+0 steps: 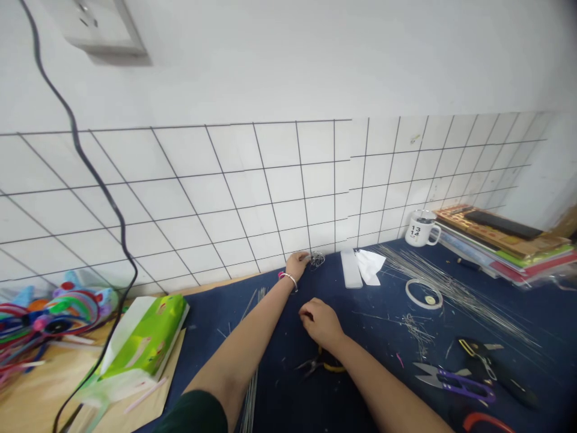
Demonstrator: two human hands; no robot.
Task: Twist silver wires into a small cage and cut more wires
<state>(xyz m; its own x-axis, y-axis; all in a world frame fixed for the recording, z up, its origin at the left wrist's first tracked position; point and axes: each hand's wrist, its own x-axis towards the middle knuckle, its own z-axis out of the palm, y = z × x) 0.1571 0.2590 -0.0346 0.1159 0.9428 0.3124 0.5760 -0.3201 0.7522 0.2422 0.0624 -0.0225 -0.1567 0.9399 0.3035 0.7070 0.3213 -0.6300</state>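
My left hand (297, 262) reaches toward the wall, its fingertips pinched together at the edge of a small tangle of thin metal wire (317, 259). My right hand (322, 323) hovers nearer to me over the dark blue mat, its fingers curled in; nothing shows in the hollow between them. Below that wrist lies a pair of pliers (311, 365) with yellow and black handles, partly hidden by the forearm. A sheaf of straight thin wires (250, 397) runs beside and partly under my left forearm.
To the right lie long wires (455, 294), a white ring (409, 296), wire scraps (417, 328), purple thread snips (464, 385) and a black-handled tool (509, 379). A white mug (417, 231) stands by stacked books (509, 240). A tissue pack (151, 337) and black cable (115, 207) are left.
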